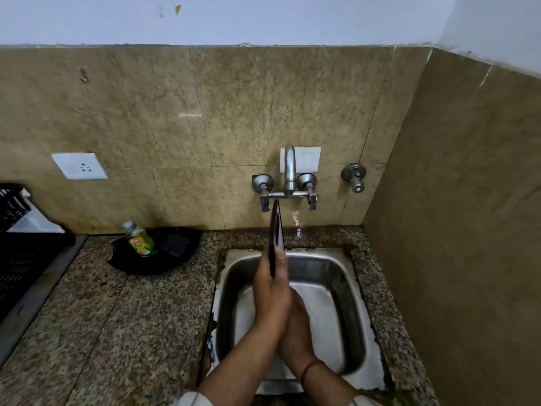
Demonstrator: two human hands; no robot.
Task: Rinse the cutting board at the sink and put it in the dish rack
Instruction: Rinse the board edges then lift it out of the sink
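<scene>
I hold the dark cutting board (276,230) upright and edge-on over the steel sink (345,288), its top just below the wall faucet (289,177). My left hand (269,291) grips the board's lower part, fingers on the left face and thumb on the right. My right hand (297,320) lies curled against the board's bottom end, partly hidden behind the left hand. The black slatted dish rack (17,247) stands at the far left on the counter.
A green dish-soap bottle (140,241) stands in a black tray (175,247) left of the sink. The speckled granite counter (117,317) runs from rack to sink. A separate tap (355,177) and the side wall (453,230) close in on the right.
</scene>
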